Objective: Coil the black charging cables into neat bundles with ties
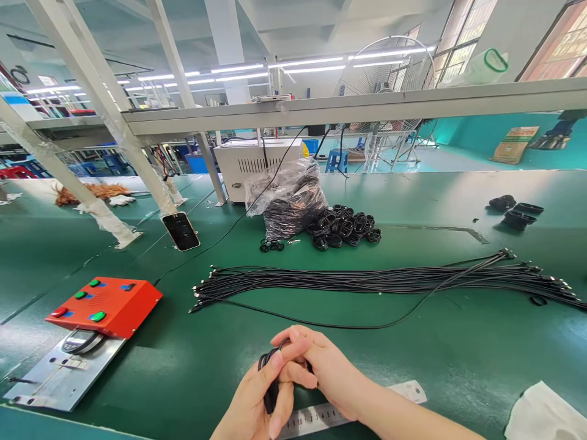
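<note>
A coiled black cable (pixel 270 391) is wrapped in the fingers of my left hand (pixel 263 397), near the front edge of the green table. My right hand (pixel 323 366) meets it from the right, its fingers closed around the coil's upper part; their tips partly overlap the left fingers. Under both hands lies a metal ruler (pixel 316 418). Beyond them a long bundle of straight black cables (pixel 348 280) stretches across the table, one cable bowing toward me. Coiled cables (pixel 343 226) are piled behind the bundle, beside a clear plastic bag (pixel 293 205) full of dark items.
An orange box with green and red buttons (pixel 110 302) sits on a metal plate (pixel 64 373) at left. A phone (pixel 181 231) leans on a shelf post. White cloth (pixel 545 412) lies front right; black coils (pixel 520 215) lie back right. A shelf beam (pixel 321 112) spans above.
</note>
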Motion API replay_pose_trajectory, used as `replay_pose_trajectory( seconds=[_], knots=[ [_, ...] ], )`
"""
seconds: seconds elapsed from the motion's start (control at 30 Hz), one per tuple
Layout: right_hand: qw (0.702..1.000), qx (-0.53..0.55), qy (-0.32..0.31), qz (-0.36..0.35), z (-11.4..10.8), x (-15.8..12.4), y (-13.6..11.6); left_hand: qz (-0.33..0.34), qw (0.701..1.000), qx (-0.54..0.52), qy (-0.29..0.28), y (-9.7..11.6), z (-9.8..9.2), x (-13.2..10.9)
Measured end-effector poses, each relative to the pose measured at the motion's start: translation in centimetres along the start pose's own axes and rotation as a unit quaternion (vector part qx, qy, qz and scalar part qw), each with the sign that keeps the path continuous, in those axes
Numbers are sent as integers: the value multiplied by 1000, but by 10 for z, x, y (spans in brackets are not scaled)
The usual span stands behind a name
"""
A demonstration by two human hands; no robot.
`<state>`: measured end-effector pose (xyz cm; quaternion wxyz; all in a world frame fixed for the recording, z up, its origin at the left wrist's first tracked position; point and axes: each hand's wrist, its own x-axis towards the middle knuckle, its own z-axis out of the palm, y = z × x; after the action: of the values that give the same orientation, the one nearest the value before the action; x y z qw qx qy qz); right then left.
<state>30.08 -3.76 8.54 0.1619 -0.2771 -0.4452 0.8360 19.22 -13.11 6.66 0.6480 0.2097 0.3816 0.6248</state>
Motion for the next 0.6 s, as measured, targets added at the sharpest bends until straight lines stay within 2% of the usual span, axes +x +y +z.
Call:
replay_pose_trajectory(
  seconds=[0.2, 0.37, 0.5, 0.6],
  knots=[
    [996, 86, -18, -16, 8, -7, -1, 7, 996, -58, 62, 8, 5, 3],
    [992, 114, 31, -40, 9, -6, 7, -7, 995, -81, 66, 15, 14, 3],
    [995, 86, 28, -44, 2, -2, -1, 18, 999, -4, 42, 14, 6, 7],
    [997, -34, 19, -68, -7, 0, -16, 46, 991, 126, 30, 16, 2, 10]
  ],
)
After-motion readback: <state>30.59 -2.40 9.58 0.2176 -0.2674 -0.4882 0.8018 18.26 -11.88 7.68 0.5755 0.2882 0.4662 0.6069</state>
